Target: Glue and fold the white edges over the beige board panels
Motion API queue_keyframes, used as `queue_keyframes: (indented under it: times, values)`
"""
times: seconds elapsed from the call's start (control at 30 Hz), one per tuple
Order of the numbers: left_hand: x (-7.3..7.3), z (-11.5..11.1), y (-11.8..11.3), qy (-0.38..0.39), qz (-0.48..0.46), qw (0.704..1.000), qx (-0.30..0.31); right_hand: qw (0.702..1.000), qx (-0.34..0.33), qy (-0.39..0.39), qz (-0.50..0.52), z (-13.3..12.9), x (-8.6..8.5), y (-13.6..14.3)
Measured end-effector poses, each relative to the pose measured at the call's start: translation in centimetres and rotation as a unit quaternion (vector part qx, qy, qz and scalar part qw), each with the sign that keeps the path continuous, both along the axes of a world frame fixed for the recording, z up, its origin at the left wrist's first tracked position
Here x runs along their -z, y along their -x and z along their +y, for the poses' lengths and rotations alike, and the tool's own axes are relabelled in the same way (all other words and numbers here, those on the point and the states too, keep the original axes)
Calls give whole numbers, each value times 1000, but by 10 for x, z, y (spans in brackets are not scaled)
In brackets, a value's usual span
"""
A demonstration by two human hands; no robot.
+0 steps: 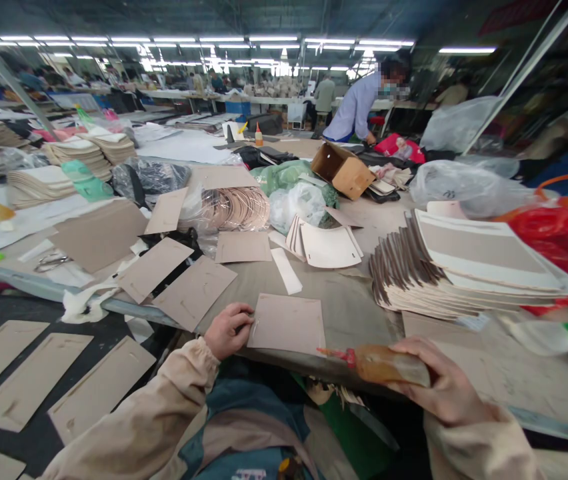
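Observation:
A flat grey-beige panel (289,323) lies at the table's front edge. At its left edge is my left hand (230,329), fingers curled closed and touching the panel's side. My right hand (439,380) is wrapped round a glue bottle (389,364) with amber contents, tilted on its side. The bottle's red nozzle points left, and its tip is at the panel's lower right corner. Two similar panels (195,293) with curved marks on them rest to the left of my left hand.
A tall stack of white-edged sheets (489,260) stands at the right, with a green-capped bottle (549,333) before it. More panels (101,387) lie on a dark surface at lower left. An open cardboard box (343,170) and plastic bags are farther back. A person (357,110) leans over beyond.

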State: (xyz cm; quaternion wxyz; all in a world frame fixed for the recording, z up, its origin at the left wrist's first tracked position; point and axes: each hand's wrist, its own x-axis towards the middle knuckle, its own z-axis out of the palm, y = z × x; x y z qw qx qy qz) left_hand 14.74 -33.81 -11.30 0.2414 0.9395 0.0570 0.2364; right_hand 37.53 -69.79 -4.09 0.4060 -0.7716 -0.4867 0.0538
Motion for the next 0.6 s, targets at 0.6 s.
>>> queue_keyframes:
  times: [0.6]
  values:
    - [-38, -9, -8, 3, 160, 987, 7, 888, 329, -95, 308, -16, 17, 5]
